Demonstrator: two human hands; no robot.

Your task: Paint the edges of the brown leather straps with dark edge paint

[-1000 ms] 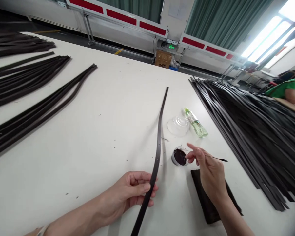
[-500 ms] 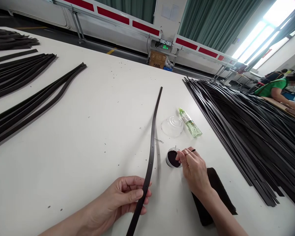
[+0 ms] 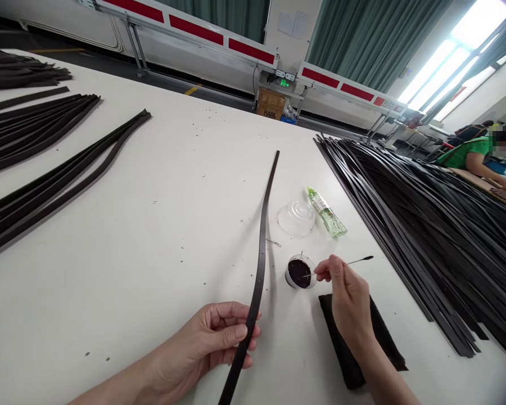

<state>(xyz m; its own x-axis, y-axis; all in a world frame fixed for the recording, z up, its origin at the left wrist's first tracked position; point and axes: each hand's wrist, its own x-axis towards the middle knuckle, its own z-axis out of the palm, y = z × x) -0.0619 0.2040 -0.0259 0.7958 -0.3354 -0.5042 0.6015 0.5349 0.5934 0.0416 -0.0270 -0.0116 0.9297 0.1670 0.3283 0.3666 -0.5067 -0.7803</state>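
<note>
A long dark strap (image 3: 262, 247) with small holes along it is pinched between the thumb and fingers of my left hand (image 3: 223, 337). It stands up at a slant, its far end raised off the table. My right hand (image 3: 348, 295) is closed on a thin swab (image 3: 354, 261) whose dark tip points right. The swab's other end reaches into a small clear cup (image 3: 287, 278) of dark liquid (image 3: 299, 273). Under my right wrist lies a folded black cloth (image 3: 388, 337), partly covered by the arm.
A clear lid (image 3: 296, 218) and a green-capped bottle (image 3: 328, 214) lie beyond the cup. Many dark straps (image 3: 405, 225) are heaped along the right. More bundled straps (image 3: 67, 174) lie at left on the white table (image 3: 130, 270). A person in green (image 3: 468, 152) sits far right.
My right hand has turned and drawn back slightly to the right of the cup, so more of the swab and cup shows. The left hand and strap are nearly unmoved.
</note>
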